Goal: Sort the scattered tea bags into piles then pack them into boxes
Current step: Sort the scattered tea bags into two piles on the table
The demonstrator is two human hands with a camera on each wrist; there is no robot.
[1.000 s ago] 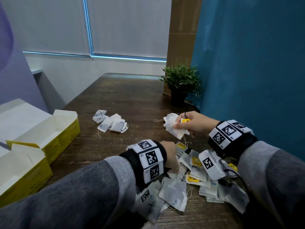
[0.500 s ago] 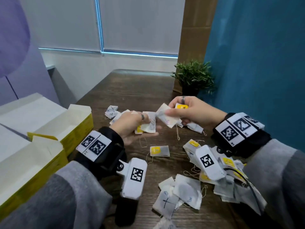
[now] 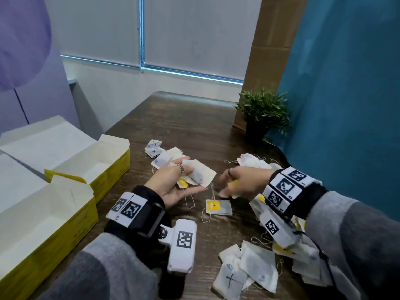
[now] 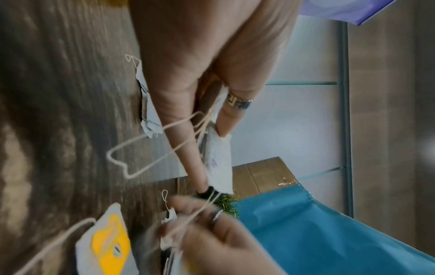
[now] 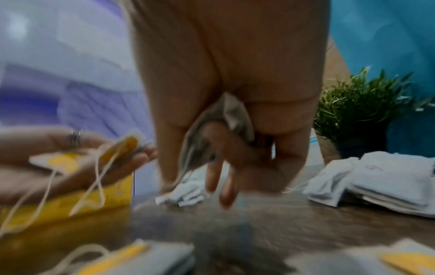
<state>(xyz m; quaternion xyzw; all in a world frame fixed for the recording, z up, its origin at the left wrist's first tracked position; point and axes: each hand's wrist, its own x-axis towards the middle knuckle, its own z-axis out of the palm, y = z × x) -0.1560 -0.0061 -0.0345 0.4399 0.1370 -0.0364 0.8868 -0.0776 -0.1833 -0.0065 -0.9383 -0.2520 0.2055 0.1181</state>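
My left hand (image 3: 184, 173) is palm up over the dark wooden table (image 3: 190, 126) and grips a small stack of tea bags (image 3: 200, 175) between thumb and fingers; strings hang from it. In the left wrist view the left hand (image 4: 209, 141) pinches a white tea bag (image 4: 219, 160). My right hand (image 3: 227, 188) hovers blurred just right of it, fingers pointing down. The right wrist view shows the right hand (image 5: 226, 148) with fingers curled round a crumpled tea bag (image 5: 230, 111). A single yellow-tagged tea bag (image 3: 218, 207) lies on the table between the hands.
Two open yellow boxes (image 3: 108, 161) (image 3: 54, 221) stand at the left. Tea bag piles lie far centre (image 3: 159, 151), far right (image 3: 252, 161), near centre (image 3: 246, 267) and under my right wrist (image 3: 307, 263). A potted plant (image 3: 263, 113) stands by the blue curtain (image 3: 346, 105).
The right hand has passed a white tea bag to the left hand's stack and drawn back down to the right. The left hand stays raised, now holding more bags.
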